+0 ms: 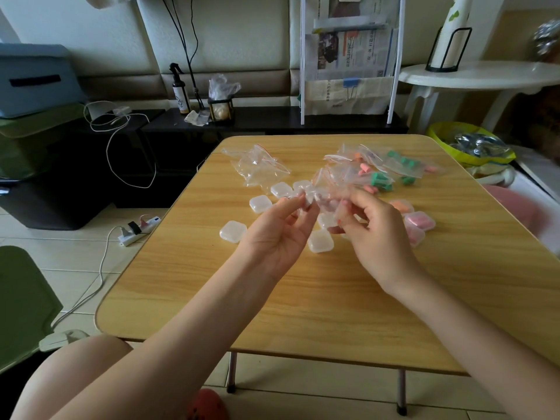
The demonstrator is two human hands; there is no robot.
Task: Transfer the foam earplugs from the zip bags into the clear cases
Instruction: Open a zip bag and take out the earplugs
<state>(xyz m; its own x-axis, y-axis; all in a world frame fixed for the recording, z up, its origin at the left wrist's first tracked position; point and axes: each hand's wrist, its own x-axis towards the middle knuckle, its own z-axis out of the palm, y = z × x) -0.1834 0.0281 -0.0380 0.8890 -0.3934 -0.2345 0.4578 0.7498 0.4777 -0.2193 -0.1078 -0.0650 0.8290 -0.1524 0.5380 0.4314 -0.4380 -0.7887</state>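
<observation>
Left hand [274, 237] and right hand [374, 234] are raised over table centre, fingertips curled in and pinching the same zip bag [328, 189] between them. The bag is blurred; contents are hard to make out, maybe something pinkish inside.

Directly under the hands: empty clear cases [320, 241] scattered, one at the left [232, 231], more behind at [260, 203] and [281, 189]. Just right of the right hand: filled cases with pink earplugs [419, 221], and one with orange [401, 206].

Far right of the table: a pile of full zip bags [394, 165] holding green, orange and pink earplugs, overlapping each other. Far left-centre: a heap of empty zip bags [260, 166], well apart from the full pile.

The wooden table [303, 298] has its whole near half bare, rounded corners, near edge close to the forearms. Left edge is free, with floor beside it. The right edge runs out of view.

Surroundings: power strip [138, 230] and white cable on the floor to the left, dark cabinet [75, 177] beyond it, green chair [21, 298] at near left. Behind the table there's a low dark shelf with a spray bottle [181, 92], and a newspaper rack [348, 62]. White side table [478, 77] at back right, yellow basin [466, 147] just off the table's far-right corner.
</observation>
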